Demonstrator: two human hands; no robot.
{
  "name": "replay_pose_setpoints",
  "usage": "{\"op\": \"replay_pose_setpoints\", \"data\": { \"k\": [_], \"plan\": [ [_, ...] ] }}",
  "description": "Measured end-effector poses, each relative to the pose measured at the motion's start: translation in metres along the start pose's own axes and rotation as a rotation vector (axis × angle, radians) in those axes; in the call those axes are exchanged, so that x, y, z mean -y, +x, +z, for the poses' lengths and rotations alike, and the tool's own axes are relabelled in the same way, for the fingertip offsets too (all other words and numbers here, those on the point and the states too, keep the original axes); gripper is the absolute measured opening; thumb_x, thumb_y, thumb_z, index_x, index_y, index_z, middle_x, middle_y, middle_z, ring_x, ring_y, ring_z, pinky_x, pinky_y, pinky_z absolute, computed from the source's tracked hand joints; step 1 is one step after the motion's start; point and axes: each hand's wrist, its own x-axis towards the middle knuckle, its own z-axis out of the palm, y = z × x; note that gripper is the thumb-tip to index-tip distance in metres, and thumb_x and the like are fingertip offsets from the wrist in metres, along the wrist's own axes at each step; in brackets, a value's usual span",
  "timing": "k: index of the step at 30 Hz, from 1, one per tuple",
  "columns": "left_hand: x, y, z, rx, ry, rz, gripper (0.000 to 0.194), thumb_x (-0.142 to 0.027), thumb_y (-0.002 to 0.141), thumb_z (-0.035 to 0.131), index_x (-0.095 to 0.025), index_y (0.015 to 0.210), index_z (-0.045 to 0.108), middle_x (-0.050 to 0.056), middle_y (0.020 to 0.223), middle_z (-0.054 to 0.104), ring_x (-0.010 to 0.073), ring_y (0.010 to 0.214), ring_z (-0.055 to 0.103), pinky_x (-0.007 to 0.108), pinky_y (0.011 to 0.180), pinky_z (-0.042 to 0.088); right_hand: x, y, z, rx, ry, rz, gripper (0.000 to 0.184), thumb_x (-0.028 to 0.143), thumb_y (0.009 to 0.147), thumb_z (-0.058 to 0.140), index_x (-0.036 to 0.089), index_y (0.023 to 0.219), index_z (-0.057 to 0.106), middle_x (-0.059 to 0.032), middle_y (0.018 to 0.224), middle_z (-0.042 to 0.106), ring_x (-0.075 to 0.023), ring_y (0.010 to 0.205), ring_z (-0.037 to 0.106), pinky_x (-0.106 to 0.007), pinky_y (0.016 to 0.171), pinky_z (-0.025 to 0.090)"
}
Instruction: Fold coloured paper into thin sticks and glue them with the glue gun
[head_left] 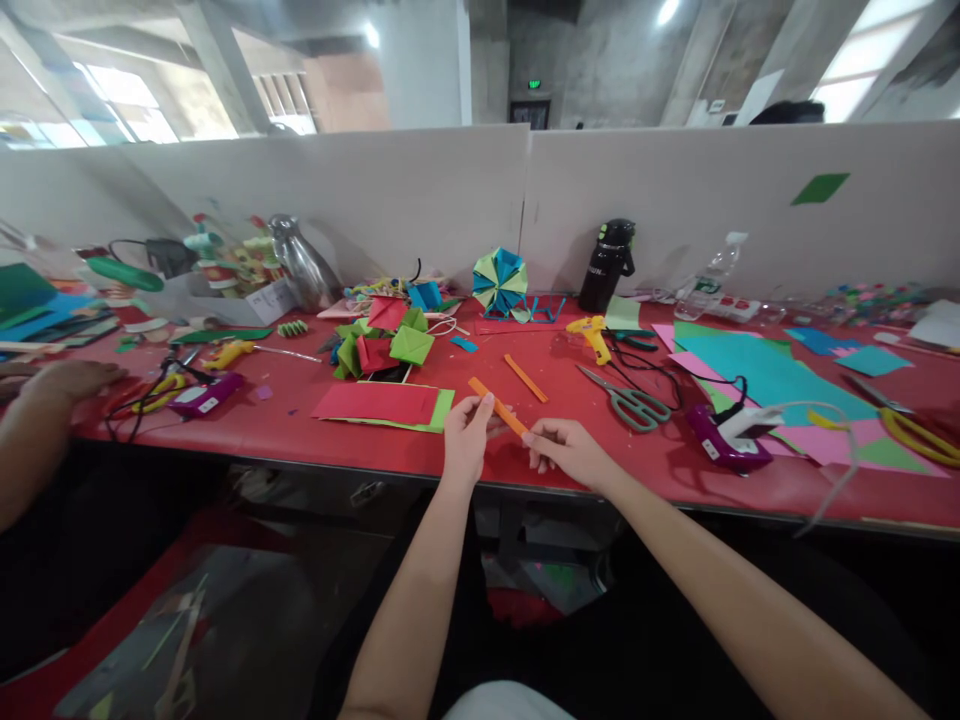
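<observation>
Between my two hands runs a narrow orange paper strip (507, 414), slanting down to the right above the red tabletop. My left hand (466, 436) pinches it near its upper left end, thumb on top. The fingers of my right hand (564, 450) are closed on its lower right end. A second orange strip (526, 378) lies on the table just beyond. Left of my hands rest long red paper pieces (379, 402) over light green ones. Behind these sits a pile of folded green and red paper shapes (382, 343).
Grey scissors (634, 405), a yellow glue gun (592, 338) and a purple power strip (724, 440) with cables lie to the right. A black bottle (606, 265) and a blue-and-cream paper wheel (500, 283) stand by the partition. Another person's arm (45, 420) rests at far left.
</observation>
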Motion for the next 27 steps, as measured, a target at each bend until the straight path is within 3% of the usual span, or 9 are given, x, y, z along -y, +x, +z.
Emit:
{"op": "replay_pose_setpoints", "data": {
  "k": [7,12,16,27],
  "plan": [
    [-0.0019,-0.002,0.0013,0.034,-0.016,-0.02,0.041,-0.048,0.07,0.084,-0.015,0.082,0.063,0.008,0.083,0.076,0.0255,0.081,0.076,0.037,0.073,0.063,-0.0076,0.0022,0.0005,0.004,0.004,-0.035,0.037,0.055,0.088,0.065,0.017,0.09,0.064,0.0003,0.066,0.067,-0.0118,0.055,0.061,-0.026,0.057,0.049],
    [-0.0045,-0.0029,-0.0016,0.088,-0.04,-0.017,0.047,-0.041,0.069,0.087,-0.014,0.102,0.068,0.013,0.1,0.077,0.0294,0.095,0.075,0.042,0.082,0.062,-0.005,0.0029,-0.0002,0.039,0.014,-0.017,0.042,0.059,0.085,0.067,0.017,0.088,0.064,-0.0002,0.063,0.067,-0.0124,0.053,0.06,-0.027,0.055,0.048],
    [-0.0087,-0.0044,-0.0045,0.166,-0.105,-0.06,0.047,-0.039,0.071,0.087,-0.013,0.106,0.07,0.016,0.11,0.076,0.0318,0.106,0.072,0.042,0.088,0.06,-0.0032,0.0032,-0.0011,0.04,0.043,-0.013,0.044,0.062,0.084,0.066,0.018,0.081,0.061,0.001,0.062,0.065,-0.0112,0.052,0.058,-0.026,0.056,0.047],
    [-0.0062,-0.0031,-0.0057,0.131,-0.12,-0.043,0.044,-0.038,0.068,0.09,-0.014,0.099,0.072,0.012,0.1,0.078,0.0275,0.095,0.076,0.037,0.083,0.062,-0.0007,0.0006,0.0003,0.042,0.052,-0.014,0.041,0.058,0.086,0.066,0.018,0.081,0.062,0.0022,0.062,0.062,-0.0107,0.055,0.056,-0.025,0.056,0.047]
  ]
}}
